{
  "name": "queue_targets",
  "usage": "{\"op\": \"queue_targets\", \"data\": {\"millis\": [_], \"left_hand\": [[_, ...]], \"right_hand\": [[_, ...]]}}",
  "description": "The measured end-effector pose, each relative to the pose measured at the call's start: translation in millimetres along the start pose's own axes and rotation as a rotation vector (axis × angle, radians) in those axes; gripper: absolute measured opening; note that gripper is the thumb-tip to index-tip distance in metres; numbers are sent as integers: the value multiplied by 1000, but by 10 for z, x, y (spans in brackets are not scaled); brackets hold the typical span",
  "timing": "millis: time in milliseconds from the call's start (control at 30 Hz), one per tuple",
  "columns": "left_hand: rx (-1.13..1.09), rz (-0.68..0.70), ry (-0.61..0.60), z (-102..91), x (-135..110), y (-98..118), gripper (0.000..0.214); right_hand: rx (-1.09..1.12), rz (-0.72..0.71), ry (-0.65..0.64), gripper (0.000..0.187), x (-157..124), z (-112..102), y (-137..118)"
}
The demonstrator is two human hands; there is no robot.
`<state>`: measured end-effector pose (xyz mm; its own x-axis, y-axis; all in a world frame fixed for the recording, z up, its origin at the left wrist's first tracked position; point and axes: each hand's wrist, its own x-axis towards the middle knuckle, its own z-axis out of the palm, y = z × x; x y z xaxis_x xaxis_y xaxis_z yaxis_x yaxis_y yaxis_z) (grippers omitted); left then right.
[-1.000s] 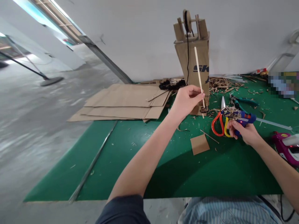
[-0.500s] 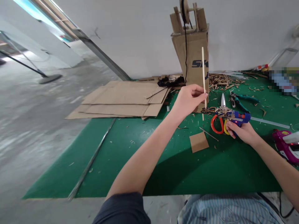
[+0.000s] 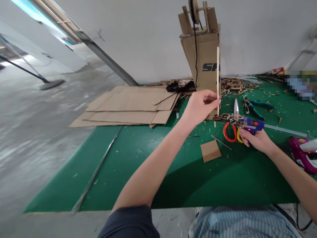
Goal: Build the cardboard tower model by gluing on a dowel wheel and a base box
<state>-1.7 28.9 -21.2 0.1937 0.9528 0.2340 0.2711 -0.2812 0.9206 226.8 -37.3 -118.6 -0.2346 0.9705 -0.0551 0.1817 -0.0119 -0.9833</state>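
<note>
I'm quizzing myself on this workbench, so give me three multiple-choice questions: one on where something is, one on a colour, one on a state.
1. Where is the small cardboard square? A on the green mat; B on the floor; C on the wall.
2. What colour are the scissors' handles? A blue; B orange and yellow; C green.
3. How is the wooden stick placed? A flat on the mat; B upright in the left hand; C leaning on the wall.

Answers: 1 A, the square lies on the mat. 2 B, one loop is orange and the other yellow. 3 B, the stick stands vertical in that hand's grip.
</note>
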Motion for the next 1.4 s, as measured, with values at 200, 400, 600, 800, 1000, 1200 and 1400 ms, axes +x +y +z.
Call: {"op": "queue_targets", "data": {"millis": [200,400,600,800,1000,1200,1400], "left_hand": [[36,20,11,3,-11,18,6],[62,39,11,5,-10,-3,5],[71,41,13,9,-19,16,5],[71,28,-6,9,-23,20,6],[73,33,-5,10,-13,-13,7],[84,30,-13,21,-22,5,8],[84,33,-13,33,-25,18,8]], "right_hand": [[13,0,12,44,-19,3,7],[-21,-11,15,46,-39,1,-2],[-71,7,24,47,-35,8,-22],[-111,15,39,48,-24,25,-76],[-107,34,46,48,-17,14,-49],[-106,29,38,48,-2,12,-51],[-35,-3,15,42,0,32,-94]]}}
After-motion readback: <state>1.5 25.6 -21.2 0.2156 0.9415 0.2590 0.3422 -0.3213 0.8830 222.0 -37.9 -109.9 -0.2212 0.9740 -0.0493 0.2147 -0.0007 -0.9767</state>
